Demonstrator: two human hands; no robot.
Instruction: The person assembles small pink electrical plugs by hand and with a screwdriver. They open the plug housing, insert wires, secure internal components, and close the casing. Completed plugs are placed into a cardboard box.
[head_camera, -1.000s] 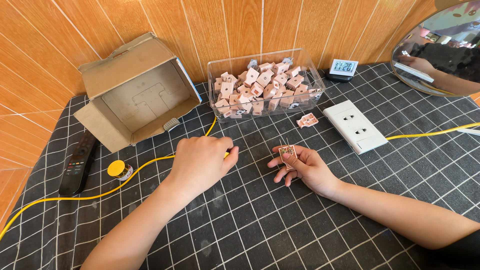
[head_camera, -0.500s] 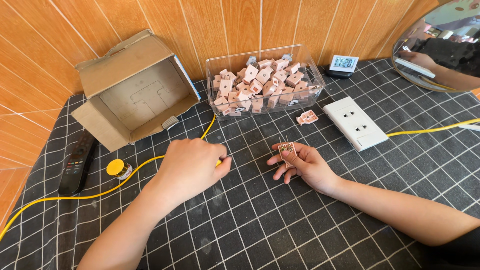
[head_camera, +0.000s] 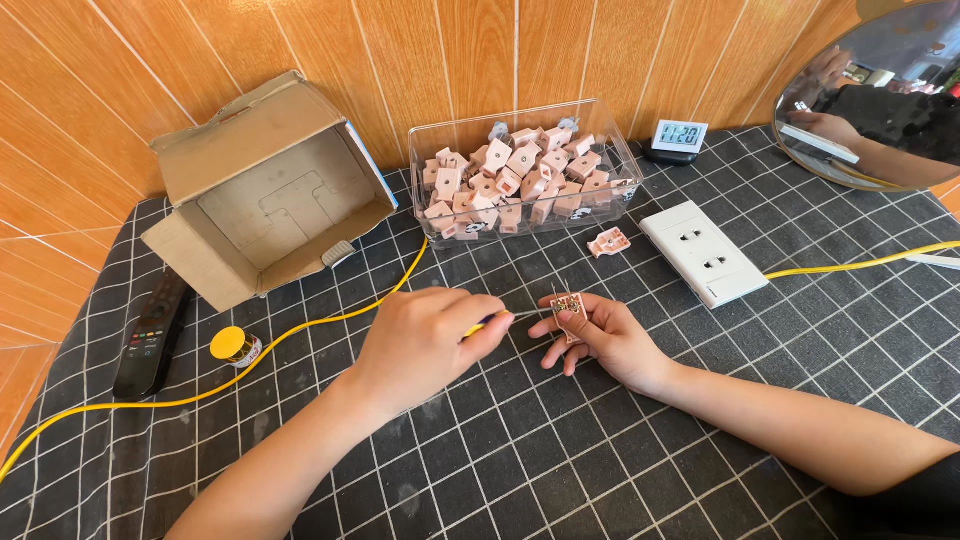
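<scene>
The small pink socket part (head_camera: 568, 305) sits pinched between the thumb and fingertips of the right hand (head_camera: 600, 338), held just above the desk (head_camera: 560, 450) with its metal contacts facing up. That hand's heel rests on the checked black cloth, and its grip is closed on the part. The left hand (head_camera: 425, 340) has its grip curled shut around a yellow-handled tool (head_camera: 480, 322), of which only a sliver of handle and a thin metal tip show; the tip points at the part and nearly meets it. Half a second ago the left hand lay lower and further left, its tool tip well short of the part; it has now slid toward the right hand, while the right hand has hardly moved.

A yellow cable (head_camera: 330, 318) runs under the left wrist. Beyond the hands a loose pink part (head_camera: 608, 242) lies just beside a white wall socket plate (head_camera: 703, 252). Behind them stands a clear plastic bin (head_camera: 430, 190) heaped with more pink parts, and a small digital clock (head_camera: 678, 136). To the left an open cardboard box (head_camera: 262, 190) lies on its side, with a small yellow-capped jar (head_camera: 234, 346) and a black remote (head_camera: 152, 335) near it. A round mirror (head_camera: 870, 90) leans at the far right.
</scene>
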